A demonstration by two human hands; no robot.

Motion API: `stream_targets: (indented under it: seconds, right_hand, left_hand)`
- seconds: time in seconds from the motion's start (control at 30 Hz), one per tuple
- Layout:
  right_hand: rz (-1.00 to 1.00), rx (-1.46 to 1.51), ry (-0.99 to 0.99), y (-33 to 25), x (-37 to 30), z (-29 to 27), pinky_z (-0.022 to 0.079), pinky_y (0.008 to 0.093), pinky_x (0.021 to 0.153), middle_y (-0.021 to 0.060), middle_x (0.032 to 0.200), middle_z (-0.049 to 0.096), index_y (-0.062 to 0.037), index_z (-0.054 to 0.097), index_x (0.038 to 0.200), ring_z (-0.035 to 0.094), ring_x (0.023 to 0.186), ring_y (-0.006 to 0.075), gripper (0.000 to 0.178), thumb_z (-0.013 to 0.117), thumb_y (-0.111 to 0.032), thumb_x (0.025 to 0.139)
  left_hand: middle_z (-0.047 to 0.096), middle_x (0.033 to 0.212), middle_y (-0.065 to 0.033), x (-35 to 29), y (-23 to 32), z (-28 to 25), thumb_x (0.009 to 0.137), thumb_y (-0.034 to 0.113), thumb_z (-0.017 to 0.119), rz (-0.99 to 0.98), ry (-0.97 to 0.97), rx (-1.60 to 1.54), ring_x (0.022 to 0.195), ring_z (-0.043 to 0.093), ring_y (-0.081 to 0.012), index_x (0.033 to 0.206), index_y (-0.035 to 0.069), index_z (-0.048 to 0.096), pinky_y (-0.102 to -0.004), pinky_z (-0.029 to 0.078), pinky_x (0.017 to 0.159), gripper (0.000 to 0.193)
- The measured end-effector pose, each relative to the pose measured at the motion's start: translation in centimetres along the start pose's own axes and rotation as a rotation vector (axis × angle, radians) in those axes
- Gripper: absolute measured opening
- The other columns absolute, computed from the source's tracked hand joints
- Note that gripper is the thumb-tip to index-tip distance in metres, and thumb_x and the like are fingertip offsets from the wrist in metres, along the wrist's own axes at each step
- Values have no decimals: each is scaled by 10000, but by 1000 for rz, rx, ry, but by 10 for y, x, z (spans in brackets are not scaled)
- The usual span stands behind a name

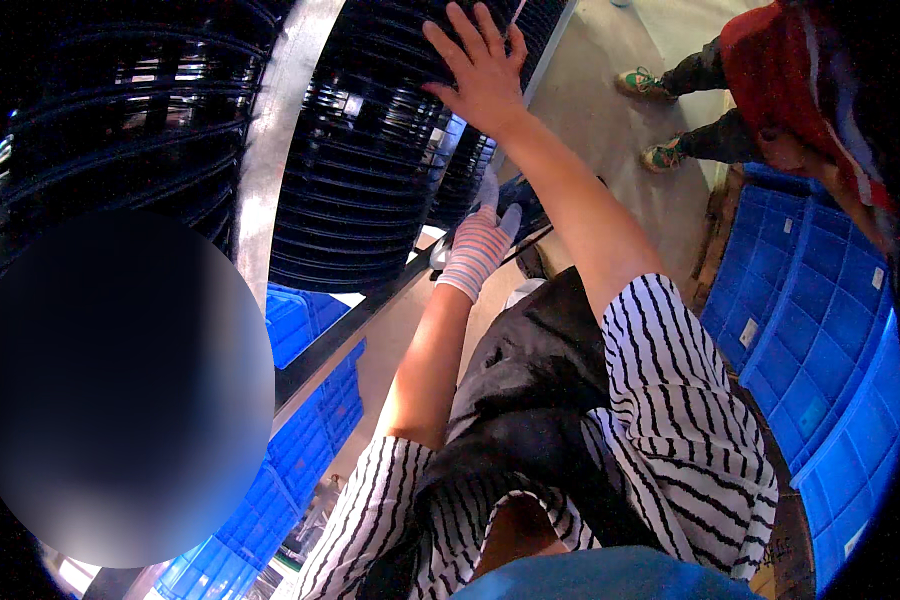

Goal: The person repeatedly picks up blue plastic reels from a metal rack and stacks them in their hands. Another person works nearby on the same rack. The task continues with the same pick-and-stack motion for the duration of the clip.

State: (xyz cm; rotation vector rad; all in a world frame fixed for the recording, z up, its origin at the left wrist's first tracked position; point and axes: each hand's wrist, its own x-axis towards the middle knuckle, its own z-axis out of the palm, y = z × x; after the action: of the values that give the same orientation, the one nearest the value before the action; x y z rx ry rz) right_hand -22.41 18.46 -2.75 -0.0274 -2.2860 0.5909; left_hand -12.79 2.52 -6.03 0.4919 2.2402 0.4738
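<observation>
Large shiny black ribbed cylinders, like stacked rings or coils, fill the upper left; the nearer ribbed cylinder [355, 195] lies beside both hands. My right hand [485, 75], bare, is open with its fingers spread over the dark ribs at the top; I cannot tell whether it presses on them. A thin pale strip shows just beyond its fingertips. Nearer to me, my left hand [475, 250] wears a striped glove with grey fingertips. Its visible finger stretches forward, apart from the thumb, at the cylinder's right end. A dark object [532, 205] lies beside that thumb, its kind unclear.
A pale metal bar [270, 140] runs between the cylinders, and a dark frame rail [340, 345] passes below. Blue crates [810, 310] are stacked at the right, with more blue crates [275, 480] lower left. Another person [785, 90] stands at the upper right. A blurred patch hides the left side.
</observation>
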Motion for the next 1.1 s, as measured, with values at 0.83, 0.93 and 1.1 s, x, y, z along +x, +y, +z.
stream_targets:
  seconds: [0.83,0.93,1.1]
  right_hand:
    - [81,13,48,-12,-25,6,236,473,1039,47,1417,402,-192,430,1370,339,1320,291,708,739,-298,742]
    - [159,168,16,-42,-47,-8,410,406,912,67,1217,564,-162,539,1250,527,1123,285,475,684,-234,804]
    - [303,188,-238,-72,-46,-3,532,344,700,95,955,664,-120,650,1027,654,816,252,183,606,-200,868]
  left_hand:
    - [582,1168,-272,-25,4,-11,901,480,453,-11,-94,-41,1055,576,-415,1497,226,-31,-451,465,881,808]
    - [602,1130,-265,-27,-5,-6,895,480,471,-6,-86,-15,1035,578,-424,1496,161,47,-458,464,869,801]
    - [638,972,-268,-25,-18,17,870,478,508,71,-85,-56,916,614,-405,1423,50,273,-444,490,794,738]
